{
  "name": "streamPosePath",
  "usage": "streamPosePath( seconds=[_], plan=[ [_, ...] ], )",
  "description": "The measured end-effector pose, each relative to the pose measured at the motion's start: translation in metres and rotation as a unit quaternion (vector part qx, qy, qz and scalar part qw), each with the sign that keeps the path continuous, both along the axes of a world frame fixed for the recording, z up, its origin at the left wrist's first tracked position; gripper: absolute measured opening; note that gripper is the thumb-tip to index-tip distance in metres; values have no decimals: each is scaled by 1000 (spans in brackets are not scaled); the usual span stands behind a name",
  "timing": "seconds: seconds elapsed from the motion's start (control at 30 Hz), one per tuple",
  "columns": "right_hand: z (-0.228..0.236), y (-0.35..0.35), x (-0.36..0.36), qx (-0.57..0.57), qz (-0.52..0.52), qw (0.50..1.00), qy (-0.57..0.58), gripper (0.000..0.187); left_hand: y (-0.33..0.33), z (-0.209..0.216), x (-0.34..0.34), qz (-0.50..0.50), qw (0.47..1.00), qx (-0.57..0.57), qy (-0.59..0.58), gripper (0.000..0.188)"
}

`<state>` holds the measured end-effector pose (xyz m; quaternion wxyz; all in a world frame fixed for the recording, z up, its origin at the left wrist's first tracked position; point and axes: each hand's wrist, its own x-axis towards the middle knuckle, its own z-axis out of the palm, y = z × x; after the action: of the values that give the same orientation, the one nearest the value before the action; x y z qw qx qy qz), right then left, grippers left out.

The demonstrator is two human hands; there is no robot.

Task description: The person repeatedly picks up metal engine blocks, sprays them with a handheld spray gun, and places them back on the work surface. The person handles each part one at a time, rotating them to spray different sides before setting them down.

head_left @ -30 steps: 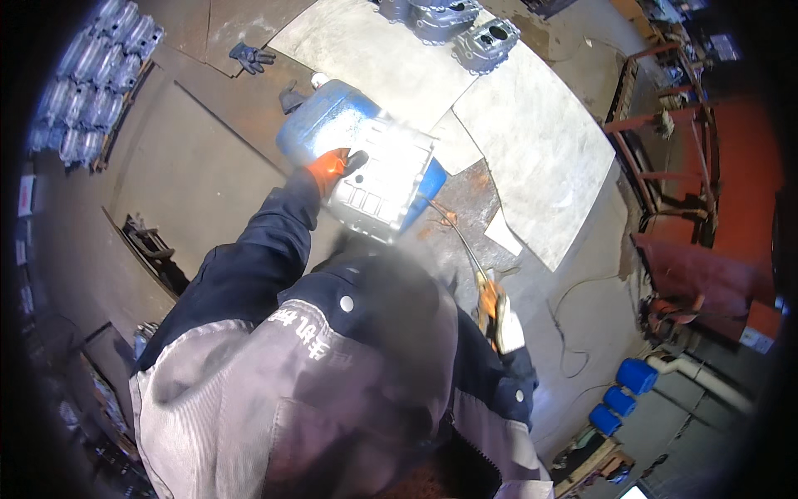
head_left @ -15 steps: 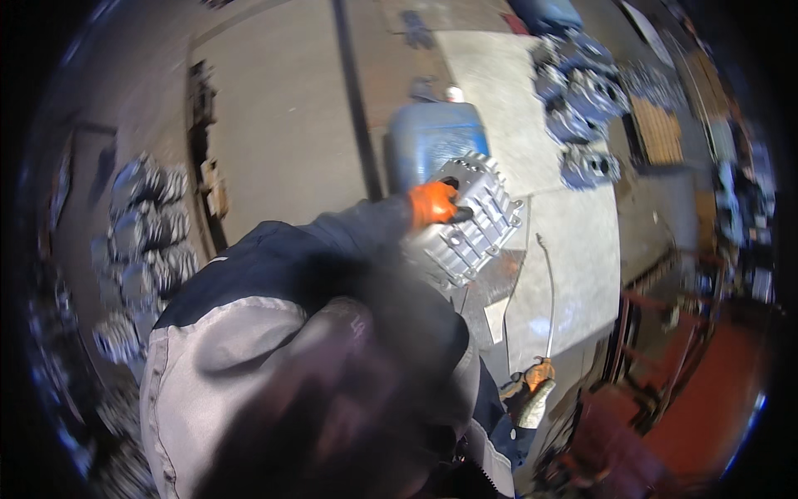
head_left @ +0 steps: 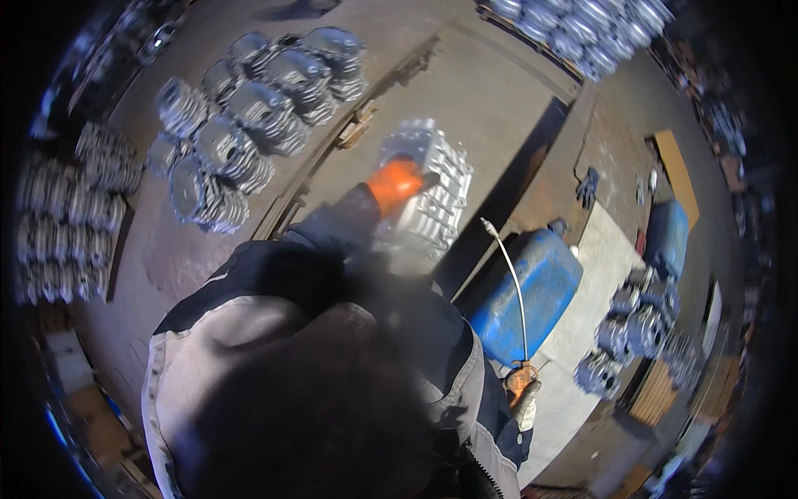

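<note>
My left hand (head_left: 396, 184), in an orange glove, grips a ribbed silver metal casting (head_left: 428, 200) and holds it in the air over the concrete floor. My right hand (head_left: 521, 383), also gloved in orange, hangs low at my side and holds a tool with a long thin curved metal nozzle (head_left: 509, 274) pointing up. My dark and grey jacket (head_left: 316, 366) fills the lower middle of the view.
A cluster of finned grey castings (head_left: 241, 116) lies on the floor to the upper left, with more stacked at the far left (head_left: 66, 216) and top right (head_left: 582, 25). A blue plastic canister (head_left: 528, 295) lies at right by a grey sheet (head_left: 586, 333) with several castings (head_left: 640, 324).
I have turned left carrying the casting away from the grey sheet and blue canister. The cluster of castings on the floor has come into view ahead. Both hands keep their grip.
</note>
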<state>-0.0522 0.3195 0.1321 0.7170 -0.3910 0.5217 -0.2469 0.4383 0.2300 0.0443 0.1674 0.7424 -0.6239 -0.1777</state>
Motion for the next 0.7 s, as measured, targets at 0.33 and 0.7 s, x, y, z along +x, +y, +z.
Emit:
streamPosePath(
  seconds=[0.33,0.7],
  plan=[
    [-41,-78,124,-47,88,995,25,55,89,27,270,412,878,-140,200,35],
    [-97,-110,287,-99,56,991,70,48,114,12,525,179,947,75,-257,20]
  ],
)
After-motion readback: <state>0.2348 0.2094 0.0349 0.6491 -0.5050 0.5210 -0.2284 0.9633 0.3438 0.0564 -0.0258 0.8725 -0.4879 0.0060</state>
